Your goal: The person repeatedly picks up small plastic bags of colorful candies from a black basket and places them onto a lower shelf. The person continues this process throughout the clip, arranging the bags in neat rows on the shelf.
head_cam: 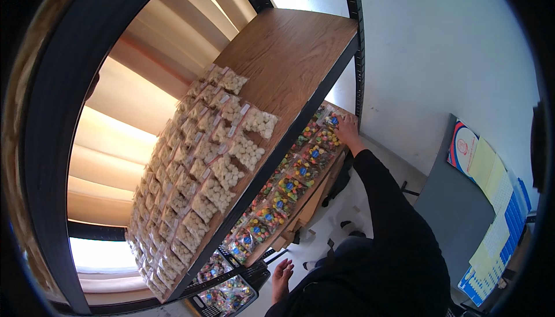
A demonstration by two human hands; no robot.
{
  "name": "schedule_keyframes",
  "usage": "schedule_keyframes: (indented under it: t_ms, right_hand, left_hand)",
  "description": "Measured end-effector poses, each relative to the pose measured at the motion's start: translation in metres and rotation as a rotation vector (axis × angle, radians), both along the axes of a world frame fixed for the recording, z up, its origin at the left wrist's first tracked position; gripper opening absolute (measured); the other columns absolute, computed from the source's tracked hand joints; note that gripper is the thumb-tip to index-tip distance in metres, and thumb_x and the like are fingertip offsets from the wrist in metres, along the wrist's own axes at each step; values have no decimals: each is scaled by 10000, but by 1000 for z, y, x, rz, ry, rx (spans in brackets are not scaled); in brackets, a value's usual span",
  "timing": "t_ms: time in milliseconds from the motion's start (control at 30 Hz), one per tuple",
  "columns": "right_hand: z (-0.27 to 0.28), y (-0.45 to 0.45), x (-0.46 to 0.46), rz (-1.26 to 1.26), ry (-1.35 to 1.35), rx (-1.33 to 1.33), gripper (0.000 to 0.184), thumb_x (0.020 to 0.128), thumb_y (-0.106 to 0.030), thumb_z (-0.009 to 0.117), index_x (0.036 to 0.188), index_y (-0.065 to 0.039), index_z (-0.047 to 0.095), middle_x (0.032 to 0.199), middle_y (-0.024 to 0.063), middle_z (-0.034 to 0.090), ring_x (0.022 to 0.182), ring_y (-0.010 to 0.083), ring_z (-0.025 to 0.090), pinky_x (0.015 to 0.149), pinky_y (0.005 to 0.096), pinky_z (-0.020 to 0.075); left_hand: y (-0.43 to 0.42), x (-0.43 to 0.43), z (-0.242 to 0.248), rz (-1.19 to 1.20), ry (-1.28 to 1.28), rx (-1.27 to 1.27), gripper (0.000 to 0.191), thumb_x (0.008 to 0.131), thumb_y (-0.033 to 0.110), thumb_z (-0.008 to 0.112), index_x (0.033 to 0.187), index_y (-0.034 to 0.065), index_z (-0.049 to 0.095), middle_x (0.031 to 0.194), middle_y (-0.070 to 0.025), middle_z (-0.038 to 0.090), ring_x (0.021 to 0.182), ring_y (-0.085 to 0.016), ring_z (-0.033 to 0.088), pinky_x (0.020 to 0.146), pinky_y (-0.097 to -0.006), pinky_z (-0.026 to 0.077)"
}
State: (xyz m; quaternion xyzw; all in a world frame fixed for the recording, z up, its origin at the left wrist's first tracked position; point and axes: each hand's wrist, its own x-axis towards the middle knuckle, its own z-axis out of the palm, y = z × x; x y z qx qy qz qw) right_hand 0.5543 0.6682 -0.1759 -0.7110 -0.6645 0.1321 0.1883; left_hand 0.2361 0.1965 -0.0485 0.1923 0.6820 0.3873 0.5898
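My right hand (348, 131) reaches onto the lower shelf. Its fingers touch a clear plastic bag of colourful candies (332, 121) at the far end of the front row; whether they grip it is not plain. More such bags with blue round labels (288, 185) line this shelf in rows. My left hand (282, 276) hangs low near the shelf's other end, fingers slightly curled and apart, with nothing in it. Below the shelf, close to that hand, a black plastic crate (253, 292) contains similar candy bags.
Above is a wood-grain shelf (299, 48) with a black metal edge, bearing many small bags of whitish pieces (247, 152). Curtains (138, 82) hang behind it. Cardboard (310, 202) lies beneath the lower shelf. A grey panel (451, 182) with papers stands right, by a white wall (425, 56).
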Motion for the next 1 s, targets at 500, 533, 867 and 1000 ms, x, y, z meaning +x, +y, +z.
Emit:
schedule_keyframes:
  t_ms: [500, 533, 867, 1000]
  right_hand:
    - [-12, 7, 1, 54, -64, 122, 596, 755, -194, 616, 1306, -195, 390, 1236, 123, 421, 1180, 326, 383, 1006, 553, 251]
    - [-8, 9, 2, 39, -47, 141, 588, 757, -189, 610, 1303, -190, 393, 1234, 123, 421, 1180, 323, 383, 1012, 542, 253]
    - [-3, 16, 10, 191, -189, 164, 611, 794, -225, 589, 1355, -198, 347, 1439, 121, 236, 1354, 344, 132, 1061, 577, 134]
    - [-21, 13, 18, 261, -237, 155, 639, 793, -220, 595, 1370, -180, 324, 1465, 104, 182, 1358, 349, 115, 1063, 586, 115]
  left_hand:
    - [16, 24, 3, -18, 17, -58, 477, 892, 257, 566, 1272, 11, 415, 1221, -118, 524, 1105, -208, 513, 925, -326, 403]
    - [17, 25, 5, -19, 16, -64, 476, 893, 257, 564, 1273, 10, 415, 1219, -119, 525, 1103, -208, 514, 925, -326, 404]
    - [15, 21, -5, -27, 28, -79, 454, 903, 240, 545, 1270, 6, 416, 1215, -122, 525, 1097, -206, 517, 924, -326, 404]
    - [19, 23, -1, -58, 30, -63, 436, 908, 225, 532, 1268, 7, 421, 1210, -117, 530, 1088, -204, 523, 918, -324, 408]
